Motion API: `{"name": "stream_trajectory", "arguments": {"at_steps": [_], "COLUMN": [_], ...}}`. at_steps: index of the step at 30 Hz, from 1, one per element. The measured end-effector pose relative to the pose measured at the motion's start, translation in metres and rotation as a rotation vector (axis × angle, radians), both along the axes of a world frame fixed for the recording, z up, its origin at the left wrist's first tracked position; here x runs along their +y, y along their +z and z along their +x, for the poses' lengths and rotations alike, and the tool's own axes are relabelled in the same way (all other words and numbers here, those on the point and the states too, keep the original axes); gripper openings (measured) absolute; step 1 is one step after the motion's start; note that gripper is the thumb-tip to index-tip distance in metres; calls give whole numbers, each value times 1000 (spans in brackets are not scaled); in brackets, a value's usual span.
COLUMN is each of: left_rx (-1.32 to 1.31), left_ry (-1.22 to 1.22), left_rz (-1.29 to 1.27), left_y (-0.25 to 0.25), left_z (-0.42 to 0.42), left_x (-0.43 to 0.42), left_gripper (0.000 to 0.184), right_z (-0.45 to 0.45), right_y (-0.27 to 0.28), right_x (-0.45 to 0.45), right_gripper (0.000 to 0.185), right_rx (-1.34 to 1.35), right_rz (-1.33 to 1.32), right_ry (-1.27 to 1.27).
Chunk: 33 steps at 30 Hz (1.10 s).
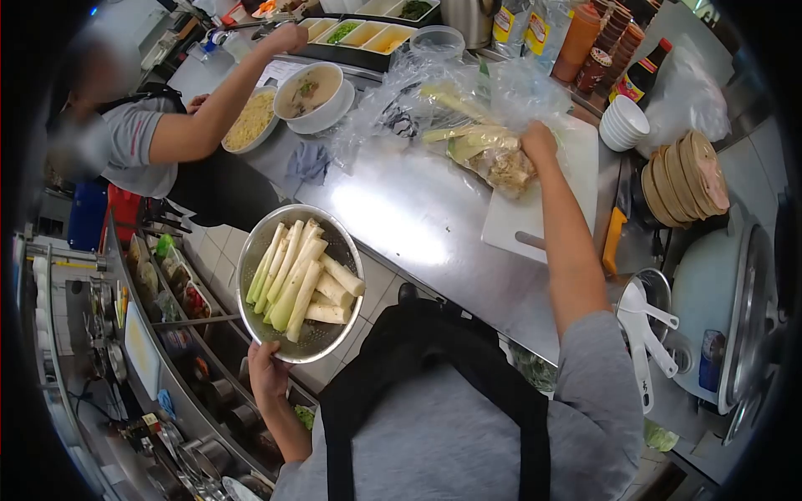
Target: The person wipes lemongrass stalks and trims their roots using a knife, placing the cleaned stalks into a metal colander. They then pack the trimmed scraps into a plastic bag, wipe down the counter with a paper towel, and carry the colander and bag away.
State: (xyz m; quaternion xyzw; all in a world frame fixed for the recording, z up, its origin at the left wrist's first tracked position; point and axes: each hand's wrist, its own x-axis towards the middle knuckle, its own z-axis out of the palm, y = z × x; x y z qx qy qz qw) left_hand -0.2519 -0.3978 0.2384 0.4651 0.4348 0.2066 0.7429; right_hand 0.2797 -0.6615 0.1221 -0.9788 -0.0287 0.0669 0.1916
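Left fingers [266, 351] clamp one edge of the colander [341, 242] above the floor [221, 242], so its stalks [288, 275] could tip out; right fingers [530, 139] close on bagged trimmings [501, 167] over the white board [530, 215], where thin plastic might tear.

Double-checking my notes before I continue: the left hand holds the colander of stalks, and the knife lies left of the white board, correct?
Not quite: in the head view the knife lies right of the board. The left hand does hold the colander of stalks.
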Motion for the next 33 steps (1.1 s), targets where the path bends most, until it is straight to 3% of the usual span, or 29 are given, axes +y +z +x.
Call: {"name": "stream_trajectory", "arguments": {"at_steps": [3, 5, 9, 10, 12, 15, 19, 22, 24, 26, 28, 31, 32, 33], "left_rx": [19, 72, 29, 29, 11, -2, -44, -57, -51, -80, -65, -44, -33, -32], "left_ry": [2, 19, -15, -14, -81, -106, -151, -140, -120, -107, -86, -59, -50, -41], "left_rz": [22, 63, 30, 24, 7, -12, -32, -32, -17, -31, -23, -12, -8, -10], "left_y": [-3, -2, -2, -6, -16, -15, -19, -16, -15, -17, -18, -20, -22, -23], "left_z": [7, 15, 27, 28, 30, 42, 49, 52, 49, 47, 44, 38, 37, 35], "left_x": [3, 4, 10, 14, 24, 25, 30, 27, 26, 28, 28, 31, 32, 32], "left_gripper": [36, 36, 33, 33, 32, 32, 34, 34, 34, 34, 34, 34, 34, 34], "right_z": [-3, -33, -113, -125, -139, -134, -124, -119, -119, -81, 10, -76, -86, -94], "right_y": [15, 39, 73, 72, 70, 39, 39, 73, 99, 59, -73, 73, 84, 90], "right_x": [-4, -2, 22, 27, 34, 38, 45, 37, 39, 25, 5, 26, 30, 32], "right_gripper": [35, 39, 39, 39, 39, 40, 34, 26, 31, 29, 28, 25, 25, 21], "right_rx": [-216, -527, -713, -711, -104, -235, -204, -338, -112, -100, -876, -604, -607, -652], "right_rz": [-56, 159, 284, 279, 13, 12, -13, 162, 413, 949, 136, 166, 168, 212], "right_ry": [104, 404, 552, 554, 527, 604, 555, 469, 368, 543, 243, -223, -214, -50]}}
